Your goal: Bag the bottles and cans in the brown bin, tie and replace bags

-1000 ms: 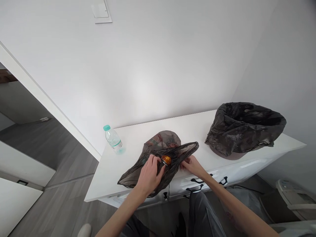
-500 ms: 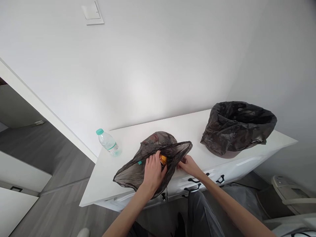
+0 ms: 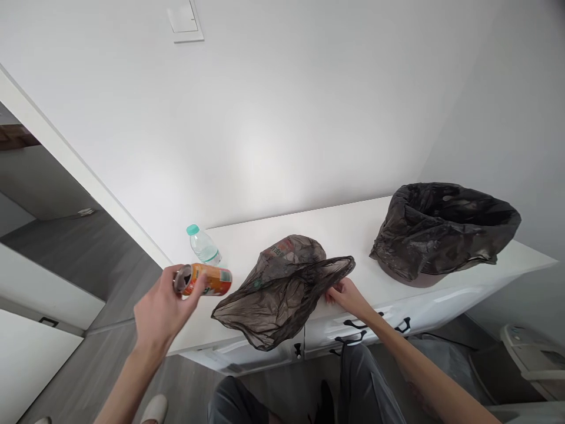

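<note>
My left hand (image 3: 161, 306) is wrapped round an orange drink can (image 3: 216, 280), opened at its top and tilted on its side above the cabinet's left end. Just behind the can stands a clear plastic bottle (image 3: 204, 244) with a turquoise cap. A thin black plastic bag (image 3: 282, 288) lies on the white cabinet top (image 3: 339, 229), its mouth toward me and dim shapes of other things showing through it. My right hand (image 3: 346, 296) pinches the right edge of this bag near the cabinet's front.
At the right end stands a bin lined with a black bag (image 3: 441, 235). Drawer handles (image 3: 351, 339) stick out from the cabinet front. A white wall with a switch (image 3: 185, 20) rises behind. A doorway is on the left, and a pale machine (image 3: 529, 353) stands low at right.
My left hand has come out of the bag with the orange can and moved left, near the bottle. My right hand stays at the bag's edge. The view has shifted slightly.
</note>
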Demonstrator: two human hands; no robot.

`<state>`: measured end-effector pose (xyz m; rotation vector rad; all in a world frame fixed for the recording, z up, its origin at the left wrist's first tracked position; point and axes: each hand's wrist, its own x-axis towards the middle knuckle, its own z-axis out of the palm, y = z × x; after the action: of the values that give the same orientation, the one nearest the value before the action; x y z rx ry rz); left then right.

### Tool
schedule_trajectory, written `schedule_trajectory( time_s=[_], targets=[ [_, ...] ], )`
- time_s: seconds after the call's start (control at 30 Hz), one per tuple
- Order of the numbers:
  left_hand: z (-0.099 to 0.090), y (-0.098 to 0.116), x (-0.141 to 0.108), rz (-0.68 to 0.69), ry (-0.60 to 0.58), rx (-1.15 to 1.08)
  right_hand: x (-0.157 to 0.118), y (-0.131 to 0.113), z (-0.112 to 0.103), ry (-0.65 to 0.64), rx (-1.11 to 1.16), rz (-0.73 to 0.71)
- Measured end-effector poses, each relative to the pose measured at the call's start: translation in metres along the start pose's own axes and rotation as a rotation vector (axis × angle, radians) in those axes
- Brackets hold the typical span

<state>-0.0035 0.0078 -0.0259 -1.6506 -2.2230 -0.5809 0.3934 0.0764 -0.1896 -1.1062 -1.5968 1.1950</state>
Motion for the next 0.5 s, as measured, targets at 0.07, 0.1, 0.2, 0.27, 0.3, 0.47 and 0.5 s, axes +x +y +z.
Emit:
schedule_trajectory(
  time_s=[0.07,0.1,0.2,0.27,0.3,0.47,0.5],
  targets=[
    [-0.011,-0.006,0.012,-0.044,0.011,0.061,0.000,0.002,-0.001,-0.011,-0.029,0.002],
    [-0.013,-0.006,0.015,-0.052,-0.016,0.079,0.000,0.003,-0.001,-0.019,-0.041,0.002],
    [-0.010,-0.003,0.022,-0.054,-0.133,0.127,0.001,0.006,-0.002,-0.030,-0.059,-0.003],
    [-0.003,-0.001,0.026,-0.052,-0.199,0.156,0.001,0.007,-0.001,-0.020,-0.059,-0.005],
    [0.002,-0.001,0.028,-0.053,-0.226,0.165,0.002,0.007,-0.001,-0.015,-0.059,-0.003],
    [0.023,-0.003,0.041,-0.065,-0.284,0.184,0.003,0.008,0.000,-0.018,-0.040,-0.002],
    [0.027,-0.004,0.043,-0.064,-0.286,0.186,0.003,0.009,0.000,-0.021,-0.036,-0.003]
  ],
)
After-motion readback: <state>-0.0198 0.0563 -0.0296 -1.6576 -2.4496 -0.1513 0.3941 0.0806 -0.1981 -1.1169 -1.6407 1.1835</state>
